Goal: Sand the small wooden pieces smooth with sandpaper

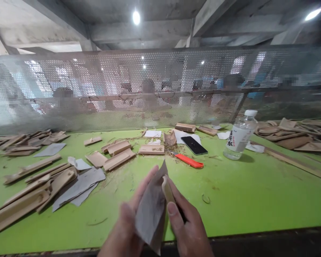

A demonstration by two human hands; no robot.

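The left hand (127,225) grasps a creased grey sheet (150,210), and the right hand (187,223) grips a small curved wooden piece (168,191) under its thumb, right up beside the sheet, both near the front edge of the green desk (243,200). Beyond them lie a red-handled cutter (189,161) and a black phone (194,145), with a labelled clear bottle (238,139) standing upright to the right. Wooden offcuts (18,210) and loose grey sheets (80,187) spread over the left side.

Black “开水” on the clear bottle (239,137)
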